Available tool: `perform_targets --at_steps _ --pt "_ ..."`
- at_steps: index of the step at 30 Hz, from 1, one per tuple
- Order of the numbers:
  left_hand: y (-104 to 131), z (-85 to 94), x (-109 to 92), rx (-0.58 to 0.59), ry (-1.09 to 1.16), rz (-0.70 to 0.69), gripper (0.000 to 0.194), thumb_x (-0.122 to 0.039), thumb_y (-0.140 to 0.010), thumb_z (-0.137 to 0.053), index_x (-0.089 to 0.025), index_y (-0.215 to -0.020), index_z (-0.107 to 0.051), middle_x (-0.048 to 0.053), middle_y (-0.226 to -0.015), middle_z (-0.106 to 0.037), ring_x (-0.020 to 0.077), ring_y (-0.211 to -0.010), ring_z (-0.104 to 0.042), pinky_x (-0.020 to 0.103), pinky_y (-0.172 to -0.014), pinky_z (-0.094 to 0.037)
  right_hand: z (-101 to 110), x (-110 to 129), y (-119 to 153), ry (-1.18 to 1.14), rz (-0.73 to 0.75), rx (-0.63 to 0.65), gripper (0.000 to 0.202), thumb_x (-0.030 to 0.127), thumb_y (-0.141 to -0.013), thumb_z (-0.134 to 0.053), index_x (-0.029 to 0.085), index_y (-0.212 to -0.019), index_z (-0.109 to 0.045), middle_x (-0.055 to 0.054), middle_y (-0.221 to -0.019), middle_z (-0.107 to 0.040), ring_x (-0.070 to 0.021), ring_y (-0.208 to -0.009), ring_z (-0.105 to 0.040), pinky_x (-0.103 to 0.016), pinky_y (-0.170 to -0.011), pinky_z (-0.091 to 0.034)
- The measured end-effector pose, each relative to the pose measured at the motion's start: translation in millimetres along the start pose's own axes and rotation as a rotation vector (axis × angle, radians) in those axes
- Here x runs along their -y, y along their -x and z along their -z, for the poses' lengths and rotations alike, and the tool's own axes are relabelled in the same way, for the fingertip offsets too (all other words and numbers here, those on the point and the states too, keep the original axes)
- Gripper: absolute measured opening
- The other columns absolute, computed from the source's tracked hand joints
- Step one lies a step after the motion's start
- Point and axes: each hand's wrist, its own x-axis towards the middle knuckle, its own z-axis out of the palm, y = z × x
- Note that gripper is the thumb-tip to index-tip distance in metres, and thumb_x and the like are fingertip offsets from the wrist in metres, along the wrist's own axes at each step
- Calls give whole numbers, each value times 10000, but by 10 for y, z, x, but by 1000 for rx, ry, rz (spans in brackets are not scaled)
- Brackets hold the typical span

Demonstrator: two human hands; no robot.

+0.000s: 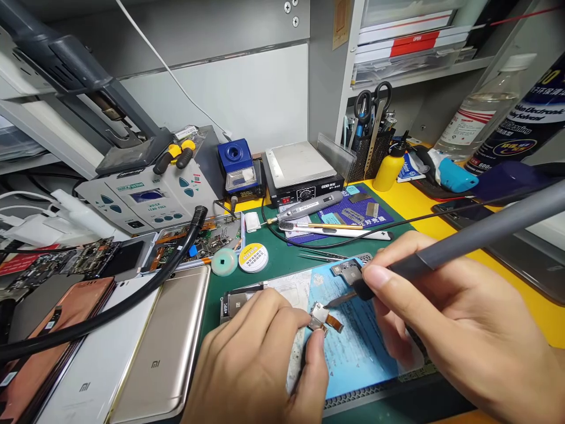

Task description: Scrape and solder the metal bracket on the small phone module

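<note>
My left hand pinches a small silvery camera module with an orange flex cable between thumb and fingertip, above the work mat. My right hand grips the dark grey handle of a soldering iron like a pen. The iron's pointed tip reaches left to the module's upper edge; whether it touches I cannot tell. Under both hands lies a blue and white repair mat. Another small metal part lies near its top edge, just beyond my right fingers. A phone part is partly hidden behind my left hand.
Several phones lie at left, crossed by a black hose. Behind stand a rework station, a blue soldering station and a hot plate. Tweezers lie beyond the mat. A yellow bottle stands at right.
</note>
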Motion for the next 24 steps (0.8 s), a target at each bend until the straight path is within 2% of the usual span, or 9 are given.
perform_targets --at_steps 9,15,24 --pt "9 -32 14 -23 -30 -45 70 -198 -924 -617 -252 -883 -635 1 -758 -611 181 -708 -639 290 -643 -504 -10 -25 6 58 -2 2 203 426 -867 -776 296 -850 -621 64 -486 -535 -154 -367 -504 -219 -323 -388" --pt "7 -28 -2 -28 -21 -6 42 -217 -917 -627 -258 -912 -622 5 -790 -614 188 -710 -627 302 -607 -473 -8 -20 30 82 8 10 228 471 -880 -757 293 -854 -617 55 -489 -539 -162 -370 -516 -227 -316 -394" --pt "9 -33 -14 -24 -44 -17 67 -203 -925 -611 -262 -907 -636 -5 -780 -613 184 -715 -627 313 -636 -464 -19 -20 -2 70 20 19 188 425 -895 -758 314 -850 -612 72 -500 -555 -152 -382 -519 -218 -336 -403"
